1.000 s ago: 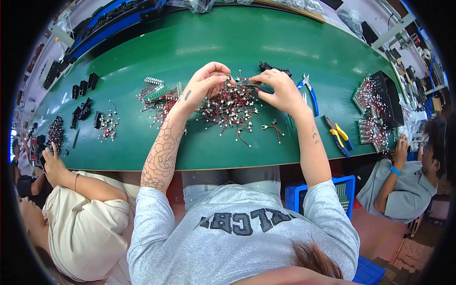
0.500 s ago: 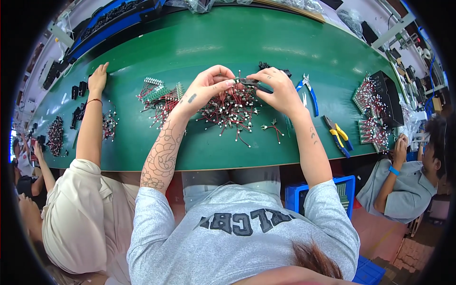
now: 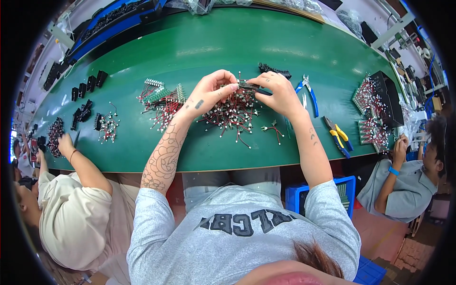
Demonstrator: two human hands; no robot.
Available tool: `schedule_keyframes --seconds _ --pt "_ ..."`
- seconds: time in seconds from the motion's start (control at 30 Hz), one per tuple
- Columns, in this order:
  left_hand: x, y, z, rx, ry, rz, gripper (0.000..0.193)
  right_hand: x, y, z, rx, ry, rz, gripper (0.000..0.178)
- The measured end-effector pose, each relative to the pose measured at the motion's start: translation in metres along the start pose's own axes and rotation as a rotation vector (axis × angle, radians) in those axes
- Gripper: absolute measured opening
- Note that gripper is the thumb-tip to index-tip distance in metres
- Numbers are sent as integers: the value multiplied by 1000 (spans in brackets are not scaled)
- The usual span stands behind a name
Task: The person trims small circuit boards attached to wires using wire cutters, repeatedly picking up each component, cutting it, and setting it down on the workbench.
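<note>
My left hand (image 3: 213, 91) is pinched on a small wired piece over the middle of the green table; the fingers hide most of it. My right hand (image 3: 277, 91) grips a pair of dark pliers (image 3: 248, 86), whose jaws meet the piece at the left fingertips. Directly below lies a heap of small parts with red and black wires and white ends (image 3: 233, 116). One little wired part (image 3: 273, 128) sits apart, right of the heap. Rows of green boards with wired parts (image 3: 161, 97) lie to the left.
Blue-handled pliers (image 3: 311, 97) and yellow-and-blue pliers (image 3: 338, 135) lie on the right, with a black tray (image 3: 387, 97) beyond. Black strips (image 3: 274, 71) sit behind my right hand. At left, a co-worker's hand (image 3: 65, 144) is at a dark pile. A blue crate (image 3: 350, 190) stands below the edge.
The co-worker on the left has drawn an arm back from the black blocks to the dark pile nearer the edge; another block now stands there. My hands have barely shifted.
</note>
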State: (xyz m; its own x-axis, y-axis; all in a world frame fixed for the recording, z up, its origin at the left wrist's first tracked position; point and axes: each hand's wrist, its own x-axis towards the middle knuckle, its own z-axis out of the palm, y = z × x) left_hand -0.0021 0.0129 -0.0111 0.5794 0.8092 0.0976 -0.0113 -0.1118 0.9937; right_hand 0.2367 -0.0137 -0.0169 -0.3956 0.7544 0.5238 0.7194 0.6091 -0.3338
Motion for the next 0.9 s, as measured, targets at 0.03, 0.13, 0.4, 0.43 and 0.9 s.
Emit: schedule_keyframes --seconds 0.03,0.13,0.4,0.43,0.9 --pt "0 0 0 43 8 5 8 0 1 0 -3 -2 -8 27" --pt "-1 0 1 48 4 15 8 -1 3 -1 10 -28 7 27" --pt "-2 9 -2 -50 -53 -12 8 1 -3 -6 354 -205 249 31" --pt "-2 9 -4 -73 -79 -20 8 1 -3 -7 439 -234 289 31" --pt "-1 10 -3 -327 150 -70 14 2 7 1 22 80 70 37"
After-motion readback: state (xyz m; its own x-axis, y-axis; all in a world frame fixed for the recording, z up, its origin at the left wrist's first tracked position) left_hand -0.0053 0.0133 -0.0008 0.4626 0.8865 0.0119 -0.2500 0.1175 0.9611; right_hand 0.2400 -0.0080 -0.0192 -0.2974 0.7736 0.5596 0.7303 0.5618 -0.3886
